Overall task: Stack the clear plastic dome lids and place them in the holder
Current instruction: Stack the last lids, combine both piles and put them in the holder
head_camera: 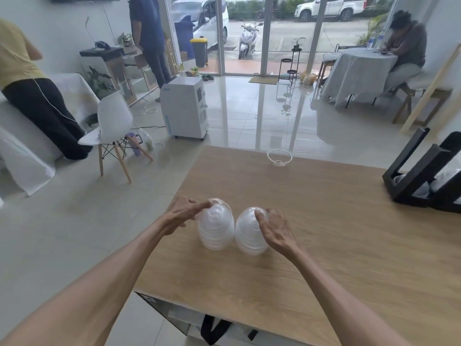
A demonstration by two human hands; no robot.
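Two stacks of clear plastic dome lids stand side by side on the wooden table (324, 233). My left hand (182, 214) rests its fingertips on top of the left stack (215, 231). Fingers of my right hand (275, 231) curl over the top of the right stack (250, 236). A single clear lid (279, 157) lies upside down near the table's far edge. At the right edge of the table stands the black holder (424, 176), with some clear plastic inside it.
Off the table's left side are a white chair (112, 126) and a white appliance on wheels (184, 108). Two people stand at the left, and another sits at a covered table (359, 71) at the far right. A shelf lies under the table's near edge.
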